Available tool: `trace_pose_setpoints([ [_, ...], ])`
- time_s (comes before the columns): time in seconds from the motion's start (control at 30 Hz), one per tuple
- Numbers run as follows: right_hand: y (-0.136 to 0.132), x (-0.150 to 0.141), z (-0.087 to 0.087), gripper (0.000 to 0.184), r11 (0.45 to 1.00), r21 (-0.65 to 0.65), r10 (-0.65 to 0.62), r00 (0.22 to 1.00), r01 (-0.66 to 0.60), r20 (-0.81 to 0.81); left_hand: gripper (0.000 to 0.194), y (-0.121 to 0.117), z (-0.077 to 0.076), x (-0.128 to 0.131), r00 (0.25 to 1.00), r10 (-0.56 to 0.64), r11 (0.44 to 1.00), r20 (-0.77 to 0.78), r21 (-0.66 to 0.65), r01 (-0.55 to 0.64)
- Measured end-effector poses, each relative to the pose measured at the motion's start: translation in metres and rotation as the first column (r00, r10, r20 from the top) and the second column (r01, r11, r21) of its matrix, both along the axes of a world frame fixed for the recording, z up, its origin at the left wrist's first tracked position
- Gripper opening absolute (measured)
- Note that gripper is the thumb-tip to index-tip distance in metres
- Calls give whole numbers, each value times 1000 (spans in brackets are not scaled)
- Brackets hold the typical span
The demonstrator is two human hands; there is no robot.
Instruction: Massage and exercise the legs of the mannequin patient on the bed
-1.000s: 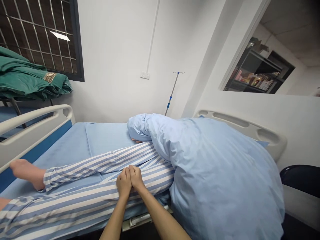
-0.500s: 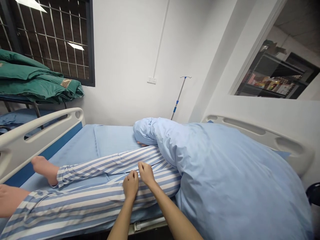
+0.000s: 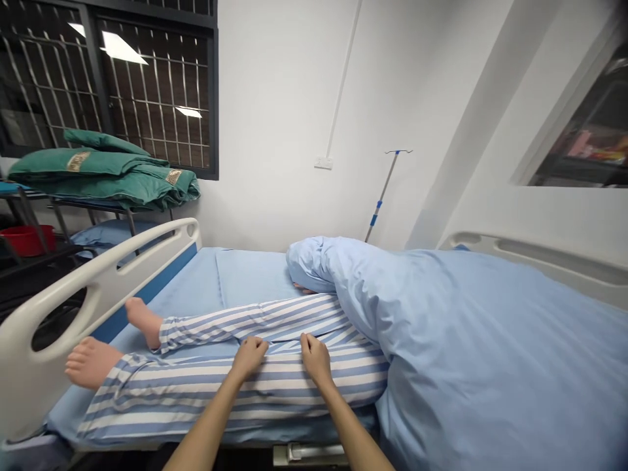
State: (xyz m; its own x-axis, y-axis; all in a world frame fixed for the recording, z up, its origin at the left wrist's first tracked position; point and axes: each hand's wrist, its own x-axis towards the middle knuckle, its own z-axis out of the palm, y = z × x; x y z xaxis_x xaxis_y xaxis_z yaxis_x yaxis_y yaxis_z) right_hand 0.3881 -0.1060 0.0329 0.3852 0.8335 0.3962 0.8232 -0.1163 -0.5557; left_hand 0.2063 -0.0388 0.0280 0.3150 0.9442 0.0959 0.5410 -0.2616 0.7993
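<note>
Lying along the bed, the striped trousers are partly covered by a blue quilt. Over them the left hand and right hand are held apart, curled into fists; whether cloth is gripped cannot be told. If any is pinched, the trousers could be tugged askew should the hands be drawn sideways.

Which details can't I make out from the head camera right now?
All in the head view:
Waist of the striped trousers: covered by the blue quilt.
Palms of the left hand and right hand: hidden by the hands' backs.
Base of the drip stand: behind the quilt.
Pink item, far right: blurred.
</note>
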Motion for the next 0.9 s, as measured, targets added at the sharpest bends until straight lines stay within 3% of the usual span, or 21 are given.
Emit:
trace_pose_setpoints([
  [0.23, 0, 2, -4, 45, 999, 2, 34, 999, -34, -10, 33, 42, -2, -152, 966, 258, 966, -10, 8, -258],
  [0.37, 1, 2, -5, 45, 999, -1, 38, 999, -38, -18, 36, 45, -8, -203, 924, 377, 925, 64, 32, -379],
  [0.47, 0, 1, -6, 45, 999, -4, 39, 999, -39, -6, 34, 39, -9, -211, 919, 372, 927, -128, 101, -361],
  [0.6, 0, 1, -8, 44, 998, -39, 44, 998, -42, 38, 33, 32, -6, -205, 841, 391, 920, -375, 139, -366],
  [0.77, 6, -3, -10, 41, 993, -102, 66, 995, -58, 79, 33, 29, -6, -204, 833, 390, 920, -391, 119, -374],
  [0.9, 21, -50, -14, 43, 986, 1, 165, 985, -165, -58, 34, 27, -8, -204, 839, 409, 912, -359, 154, -379],
])
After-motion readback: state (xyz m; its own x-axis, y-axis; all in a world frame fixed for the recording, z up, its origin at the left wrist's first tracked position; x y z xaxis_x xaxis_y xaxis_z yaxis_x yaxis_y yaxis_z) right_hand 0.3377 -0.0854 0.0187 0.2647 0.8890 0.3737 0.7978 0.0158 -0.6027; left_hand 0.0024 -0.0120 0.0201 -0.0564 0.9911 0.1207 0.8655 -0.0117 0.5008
